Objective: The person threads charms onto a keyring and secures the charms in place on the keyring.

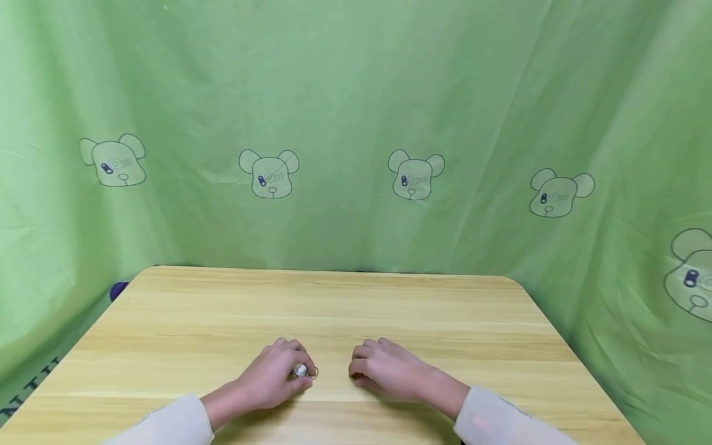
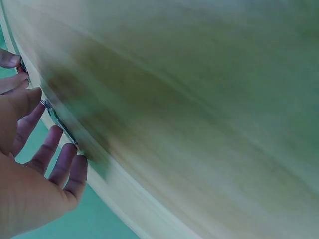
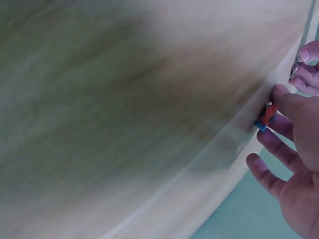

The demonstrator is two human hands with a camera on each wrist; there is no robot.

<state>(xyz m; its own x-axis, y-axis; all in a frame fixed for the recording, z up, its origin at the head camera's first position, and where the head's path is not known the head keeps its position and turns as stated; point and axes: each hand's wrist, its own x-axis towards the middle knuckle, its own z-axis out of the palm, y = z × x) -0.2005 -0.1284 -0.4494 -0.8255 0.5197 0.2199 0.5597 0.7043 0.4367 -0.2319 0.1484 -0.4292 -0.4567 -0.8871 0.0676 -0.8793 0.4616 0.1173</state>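
My left hand [image 1: 275, 374] rests low over the table, left of centre, with its fingers curled round a small silvery object [image 1: 300, 371]. A thin ring [image 1: 316, 372] sticks out by the fingertips. In the left wrist view, a slim dark metallic part [image 2: 64, 127] runs along under the fingertips. To the right, my right hand [image 1: 389, 371] faces it across a short gap, knuckles up. Between its thumb and fingers it pinches a small red and blue object [image 3: 267, 116], which the hand hides in the head view.
A light wood-grain table [image 1: 334, 303] with rounded far corners lies under both hands. Behind and beside it hangs a green curtain [image 1: 339, 93] printed with bear heads. A dark purple thing [image 1: 118, 290] shows past the table's far left corner.
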